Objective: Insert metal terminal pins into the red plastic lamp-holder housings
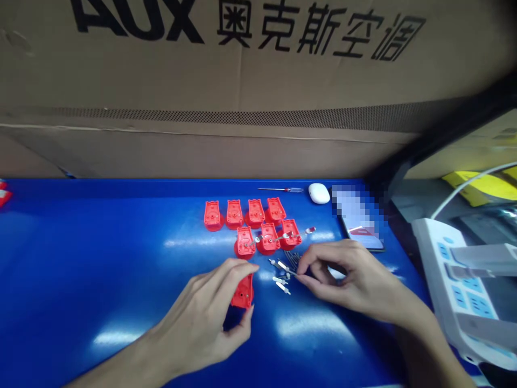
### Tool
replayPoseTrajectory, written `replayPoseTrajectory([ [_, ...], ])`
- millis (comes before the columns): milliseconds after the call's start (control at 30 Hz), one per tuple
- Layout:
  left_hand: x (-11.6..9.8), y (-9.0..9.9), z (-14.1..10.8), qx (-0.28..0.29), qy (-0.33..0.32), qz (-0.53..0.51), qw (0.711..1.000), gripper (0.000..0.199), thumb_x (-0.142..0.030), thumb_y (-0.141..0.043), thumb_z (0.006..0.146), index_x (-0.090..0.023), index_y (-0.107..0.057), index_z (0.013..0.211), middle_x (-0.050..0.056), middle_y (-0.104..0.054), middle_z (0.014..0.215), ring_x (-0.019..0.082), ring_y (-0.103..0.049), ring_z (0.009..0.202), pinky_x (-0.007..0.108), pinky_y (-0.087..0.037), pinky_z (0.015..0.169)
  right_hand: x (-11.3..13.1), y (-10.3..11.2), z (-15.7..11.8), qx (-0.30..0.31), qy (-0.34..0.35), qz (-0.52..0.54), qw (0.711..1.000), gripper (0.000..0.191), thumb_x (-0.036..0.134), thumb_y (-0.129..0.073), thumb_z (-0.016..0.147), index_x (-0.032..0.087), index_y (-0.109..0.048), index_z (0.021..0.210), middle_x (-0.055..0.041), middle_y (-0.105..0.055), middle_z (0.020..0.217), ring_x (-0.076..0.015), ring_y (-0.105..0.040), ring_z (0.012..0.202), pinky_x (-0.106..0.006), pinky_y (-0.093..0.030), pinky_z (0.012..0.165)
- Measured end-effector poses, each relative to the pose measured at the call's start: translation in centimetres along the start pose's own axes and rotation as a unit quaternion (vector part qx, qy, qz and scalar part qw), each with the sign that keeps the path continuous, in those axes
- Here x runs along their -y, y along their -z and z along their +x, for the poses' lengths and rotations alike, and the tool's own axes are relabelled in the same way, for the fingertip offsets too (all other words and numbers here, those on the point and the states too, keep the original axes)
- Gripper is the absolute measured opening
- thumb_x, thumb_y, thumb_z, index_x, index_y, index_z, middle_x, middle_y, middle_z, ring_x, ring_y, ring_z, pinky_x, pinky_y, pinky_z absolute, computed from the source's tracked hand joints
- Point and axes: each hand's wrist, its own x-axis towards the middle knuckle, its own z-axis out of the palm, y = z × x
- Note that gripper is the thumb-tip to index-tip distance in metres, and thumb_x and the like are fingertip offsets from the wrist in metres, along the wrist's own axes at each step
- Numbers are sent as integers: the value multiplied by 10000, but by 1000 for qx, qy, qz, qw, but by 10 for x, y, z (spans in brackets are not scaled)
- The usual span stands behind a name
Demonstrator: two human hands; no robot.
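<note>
My left hand (205, 312) holds a red plastic housing (242, 293), the fingers at its far edge and the thumb at its near edge. Part of the housing is hidden behind the fingers. My right hand (343, 272) pinches a thin metal shaft with a white end (284, 267) between thumb and forefinger, over a small pile of similar shafts (293, 258). More white-ended pieces (281, 288) lie loose between the two hands. Beyond them stand three red housings (244, 241) with thin metal pieces on or across them.
A row of several more red housings (212, 214) stands farther back on the blue table (121, 258). Behind it lie a small screwdriver (294, 189), a white rounded case (319, 193) and a phone (357, 215). A white power strip (464, 280) is at right; a large cardboard sheet (242, 81) closes the back.
</note>
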Motion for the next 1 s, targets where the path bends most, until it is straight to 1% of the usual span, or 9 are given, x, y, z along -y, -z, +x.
replayPoseTrajectory([
  [100, 2, -1, 0, 12, 12, -23, 1000, 575, -167, -636, 998, -279, -475, 1539, 91, -690, 1444, 256, -760, 1244, 392, -666, 981, 6, -7, 2, 14, 20, 45, 999, 122, 299, -725, 1041, 238, -773, 947, 2, -746, 845, -130, -636, 668, -249, -501, 633],
  [233, 7, -2, -1, 32, 45, -72, 996, 584, -239, -709, 1033, -311, -461, 1556, 76, -679, 1454, 231, -777, 1158, 370, -668, 957, 9, -19, 2, 3, 35, 86, 996, 128, 339, -765, 1034, 236, -789, 962, -2, -777, 825, -123, -640, 632, -246, -507, 604],
  [400, 9, -2, -2, 36, 51, -91, 994, 586, -252, -734, 1028, -319, -466, 1545, 65, -688, 1411, 230, -772, 1109, 384, -669, 939, 13, -33, 2, -37, 40, 152, 987, 109, 347, -824, 1004, 243, -833, 970, -20, -824, 902, -109, -645, 623, -233, -506, 576],
  [500, 8, -2, -1, 32, 45, -90, 994, 594, -226, -737, 1014, -312, -471, 1538, 67, -690, 1401, 237, -772, 1099, 397, -669, 948, 17, -39, 3, -55, 47, 175, 982, 91, 327, -862, 973, 242, -837, 952, -21, -810, 908, -111, -637, 638, -240, -512, 580],
  [567, 8, -2, -1, 35, 46, -90, 994, 604, -226, -742, 1010, -317, -468, 1542, 68, -683, 1414, 235, -774, 1093, 395, -667, 943, 18, -41, 4, -61, 54, 181, 980, 63, 306, -866, 969, 252, -842, 989, -21, -792, 934, -118, -634, 671, -255, -525, 610],
  [700, 9, -3, -1, 45, 49, -99, 993, 588, -250, -733, 1035, -333, -461, 1549, 73, -671, 1438, 237, -768, 1144, 383, -654, 944, 20, -44, 7, -63, 72, 194, 976, 84, 282, -806, 1019, 292, -846, 1092, -35, -753, 1033, -151, -658, 796, -292, -531, 671],
  [833, 9, -6, -2, 33, 42, -104, 993, 526, -291, -735, 1050, -326, -489, 1514, 76, -673, 1425, 247, -755, 1194, 383, -644, 948, 21, -49, 7, -64, 63, 200, 976, 98, 303, -764, 1058, 316, -826, 1132, -39, -712, 1096, -181, -653, 916, -319, -521, 726],
  [933, 7, -7, -1, 27, 43, -101, 994, 562, -290, -760, 1032, -324, -484, 1520, 69, -690, 1393, 246, -760, 1181, 374, -643, 948, 23, -52, 7, -39, 63, 202, 977, 79, 313, -749, 1073, 308, -809, 1125, -25, -706, 1085, -176, -645, 918, -325, -507, 753],
  [1000, 5, -7, 0, 15, 57, -102, 993, 605, -258, -790, 993, -323, -490, 1513, 54, -719, 1318, 237, -773, 1112, 363, -647, 924, 24, -52, 7, -30, 67, 196, 978, 64, 315, -739, 1082, 293, -793, 1109, -10, -708, 1029, -166, -631, 879, -324, -492, 753],
])
